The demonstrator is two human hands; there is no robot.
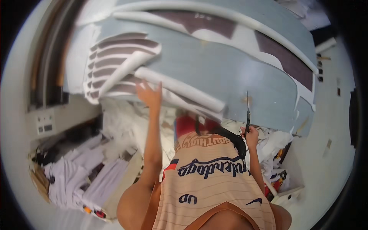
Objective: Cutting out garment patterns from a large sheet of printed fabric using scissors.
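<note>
My left hand [149,94] has its fingers spread at the near left edge of the table, by a loosely rolled white sheet [182,88]; whether it presses on the sheet I cannot make out. Beyond that hand lies a white sheet printed with dark purple-brown curved bands [111,61], one corner curled over. My right hand [251,136] is closed around the black handles of a pair of scissors [248,113], near the front edge of the table. The scissors' blades point away from me, over the tabletop, and look nearly closed.
Across the far side of the blue-grey table [230,73] stretches a long white sheet with dark purple-brown panels [285,57], its edge curled. White cloth or paper scraps [122,119] are heaped below the front edge. Pale bundles [76,168] lie at lower left. A wall socket panel [45,123] is at left.
</note>
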